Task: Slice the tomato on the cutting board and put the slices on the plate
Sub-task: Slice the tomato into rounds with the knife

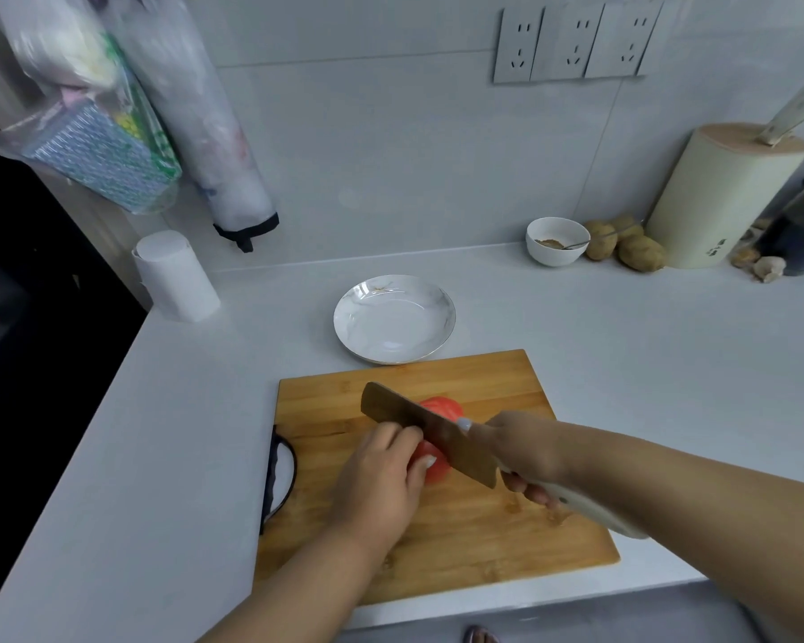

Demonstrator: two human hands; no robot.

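Slicing is under way but early, as far as one view shows: the tomato [432, 461] sits near the middle of the cutting board [437, 540], w/ the knife [430, 431] laid across it, blade running from 10 o'clock to 4 o'clock. A red part shows beyond the blade at abt 12 o'clock and another on the near side, so at least one cut looks made or in progress (can't tell if the blade is fully through). The plate [358, 317] lies just past the board's far edge at 12 o'clock, and no slices are on it. So what's left, by my read: most of the slicing, then moving every slice to the plate.

Left hand [381, 480] is at 8 o'clock of the tomato, fingers curled over its near part and thumb against it, holding it steady. Fingertips are right beside the blade. Right hand [521, 452] is at 3 o'clock of the tomato, wrapped tight round the knife's pale handle. Both hands are close together, w/ the tomato and blade between them. Board rests on the white desk [159, 457], its black handle at 9 o'clock.
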